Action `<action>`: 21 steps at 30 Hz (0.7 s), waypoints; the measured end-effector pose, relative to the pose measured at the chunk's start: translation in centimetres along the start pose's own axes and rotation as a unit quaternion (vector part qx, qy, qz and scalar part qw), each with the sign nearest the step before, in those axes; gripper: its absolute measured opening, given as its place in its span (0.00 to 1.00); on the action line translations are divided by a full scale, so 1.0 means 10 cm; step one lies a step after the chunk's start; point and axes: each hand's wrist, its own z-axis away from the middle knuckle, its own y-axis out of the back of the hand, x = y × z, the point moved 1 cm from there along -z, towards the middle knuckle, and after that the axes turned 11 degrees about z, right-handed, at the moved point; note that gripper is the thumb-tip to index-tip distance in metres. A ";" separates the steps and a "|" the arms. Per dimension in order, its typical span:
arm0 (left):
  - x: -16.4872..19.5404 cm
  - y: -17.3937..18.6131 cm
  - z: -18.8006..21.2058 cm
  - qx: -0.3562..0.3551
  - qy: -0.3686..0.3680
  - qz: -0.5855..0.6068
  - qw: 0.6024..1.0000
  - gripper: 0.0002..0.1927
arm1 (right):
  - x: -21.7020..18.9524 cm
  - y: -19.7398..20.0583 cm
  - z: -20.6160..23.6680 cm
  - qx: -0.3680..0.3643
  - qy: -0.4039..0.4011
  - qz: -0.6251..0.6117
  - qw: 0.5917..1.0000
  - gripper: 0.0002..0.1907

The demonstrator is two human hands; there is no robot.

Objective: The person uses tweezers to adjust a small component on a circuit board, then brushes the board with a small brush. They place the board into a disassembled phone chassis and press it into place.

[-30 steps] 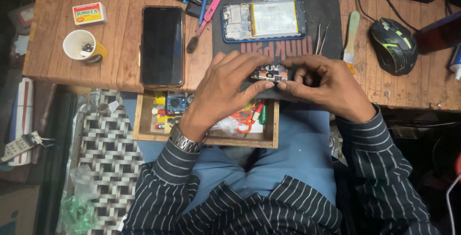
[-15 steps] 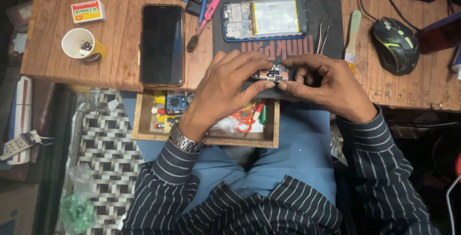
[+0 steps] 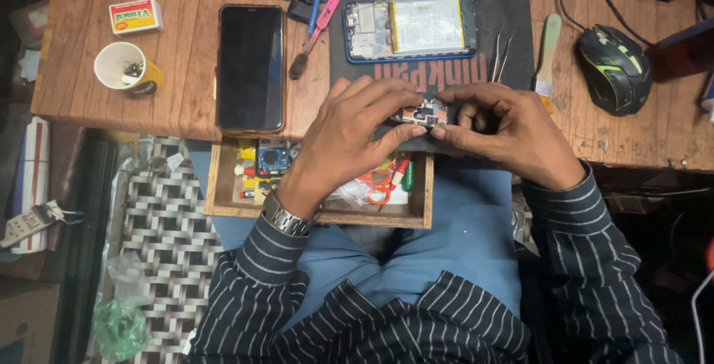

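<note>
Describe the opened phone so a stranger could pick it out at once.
Start at the dark work mat at the back of the wooden desk. The opened phone lies flat on it, beyond both hands. Unlike the black-screened phone to its left, it has a blue rim and bare innards with a pale battery.

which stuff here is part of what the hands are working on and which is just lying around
In use: small circuit board pinched between left hand and right hand; opened phone; black mat; tweezers.

Lying about: black phone, paper cup, small box, mouse, open drawer.
</note>
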 end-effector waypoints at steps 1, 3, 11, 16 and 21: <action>0.00 0.00 0.00 0.000 -0.002 -0.002 1.000 0.19 | 0.00 0.00 0.00 0.002 0.011 0.001 1.000 0.24; 0.00 0.00 0.00 0.003 -0.004 0.001 1.000 0.19 | -0.01 0.00 0.00 0.005 0.032 0.004 0.999 0.24; 0.00 0.00 0.01 0.001 -0.002 -0.003 1.000 0.19 | -0.01 -0.01 0.00 0.003 0.012 0.006 1.000 0.24; 0.00 0.00 0.01 0.003 -0.003 0.001 1.000 0.19 | -0.01 0.00 0.01 0.002 0.009 0.001 1.000 0.24; 0.00 0.00 0.01 0.000 0.005 0.003 1.000 0.19 | 0.00 0.00 0.00 -0.004 0.016 -0.014 1.000 0.24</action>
